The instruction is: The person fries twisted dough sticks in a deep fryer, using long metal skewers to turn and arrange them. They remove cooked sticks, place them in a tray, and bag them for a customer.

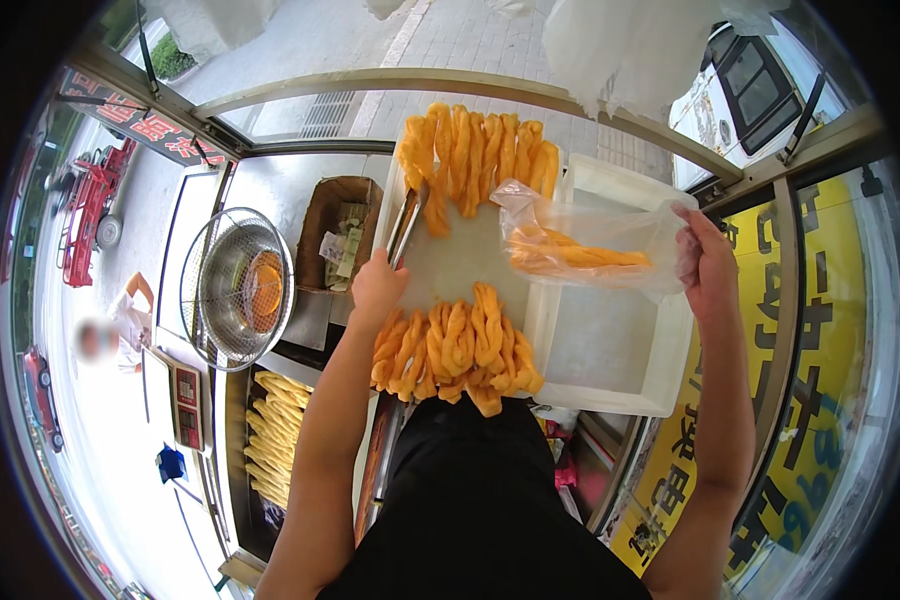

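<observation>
My left hand [378,287] is closed around metal tongs [404,230], whose tips touch a golden fried dough twist [436,212] at the left end of the far row. More fried dough twists [490,150] lie side by side there, and a second pile [450,350] sits at the near end of the white tray [470,262]. On the right, my right hand [710,262] grips the end of a clear plastic bag [610,220]. Inside the bag lies a dough twist [570,252]. Whether the tong tips are closed on the twist, I cannot tell.
A second white tray [610,355] stands right of the first. To the left are a cardboard box [315,235] holding banknotes, a wire strainer basket [238,290], a scale [186,405] and more dough twists [275,430]. A frame bar [390,80] runs along the far side.
</observation>
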### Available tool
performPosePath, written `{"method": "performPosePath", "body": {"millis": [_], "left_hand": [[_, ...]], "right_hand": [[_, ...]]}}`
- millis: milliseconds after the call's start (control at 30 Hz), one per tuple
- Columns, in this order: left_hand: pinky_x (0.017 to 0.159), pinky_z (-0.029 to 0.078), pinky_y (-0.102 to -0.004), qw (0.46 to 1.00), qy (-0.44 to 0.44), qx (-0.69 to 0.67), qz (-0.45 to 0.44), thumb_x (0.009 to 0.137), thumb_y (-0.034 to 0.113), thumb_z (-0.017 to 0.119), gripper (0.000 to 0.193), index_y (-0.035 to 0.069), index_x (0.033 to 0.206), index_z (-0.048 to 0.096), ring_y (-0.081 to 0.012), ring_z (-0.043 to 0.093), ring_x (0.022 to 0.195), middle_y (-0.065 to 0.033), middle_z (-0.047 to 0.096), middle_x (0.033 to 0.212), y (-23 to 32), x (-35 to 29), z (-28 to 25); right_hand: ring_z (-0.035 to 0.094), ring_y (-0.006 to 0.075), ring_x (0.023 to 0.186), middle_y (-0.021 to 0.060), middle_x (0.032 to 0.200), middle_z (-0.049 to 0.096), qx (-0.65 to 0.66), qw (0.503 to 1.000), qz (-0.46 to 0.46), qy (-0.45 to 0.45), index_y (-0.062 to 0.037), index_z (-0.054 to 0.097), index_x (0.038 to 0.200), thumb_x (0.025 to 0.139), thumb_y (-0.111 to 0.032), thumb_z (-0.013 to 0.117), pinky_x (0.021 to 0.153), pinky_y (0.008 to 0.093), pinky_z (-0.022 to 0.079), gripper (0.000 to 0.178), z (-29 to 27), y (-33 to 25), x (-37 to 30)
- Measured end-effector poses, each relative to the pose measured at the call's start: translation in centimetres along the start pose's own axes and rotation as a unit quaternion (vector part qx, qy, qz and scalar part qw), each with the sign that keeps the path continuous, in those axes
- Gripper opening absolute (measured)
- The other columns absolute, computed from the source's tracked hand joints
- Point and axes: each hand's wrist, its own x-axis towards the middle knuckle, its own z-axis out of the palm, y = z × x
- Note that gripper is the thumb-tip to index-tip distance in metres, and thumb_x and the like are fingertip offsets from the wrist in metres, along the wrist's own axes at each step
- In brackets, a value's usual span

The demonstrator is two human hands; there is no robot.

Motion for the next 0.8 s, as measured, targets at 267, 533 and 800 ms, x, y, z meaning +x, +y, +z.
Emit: {"method": "performPosePath", "body": {"millis": [267,533,800], "left_hand": [[0.064,0.05,-0.0394,0.969,-0.01,-0.202,0.145,0.079,0.021,0.069,0.033,0.003,0.105,0.059,-0.0327,0.065,0.071,-0.0166,0.066,0.078,6.8,-6.8,-13.4],[0.066,0.053,-0.0373,0.896,-0.035,0.102,0.43,0.081,0.016,0.068,0.035,0.006,0.112,0.058,-0.0275,0.066,0.074,-0.0117,0.064,0.08,12.6,-5.8,-15.7],[0.067,0.055,-0.0377,0.855,-0.057,0.287,0.427,0.082,0.012,0.066,0.027,0.008,0.107,0.056,-0.0264,0.069,0.08,-0.0117,0.066,0.087,20.9,-6.5,-11.9]], "right_hand": [[0.034,0.0018,0.047,-0.0056,0.067,0.049,0.012,0.999,0.034,-0.001,-0.0083,0.066,0.116,0.1,-0.027,0.052,0.042,0.0187,0.022,0.028,0.9,-0.4,-0.4],[0.034,0.0036,0.046,-0.0053,0.064,0.048,0.044,0.999,-0.021,-0.003,-0.007,0.066,0.117,0.101,-0.025,0.051,0.042,0.0221,0.022,0.029,1.7,-1.0,-0.3],[0.031,0.0033,0.046,-0.0064,0.063,0.046,0.028,0.999,-0.017,-0.025,-0.0056,0.067,0.116,0.1,-0.025,0.051,0.042,0.0225,0.021,0.029,1.8,-1.0,-0.6]]}}
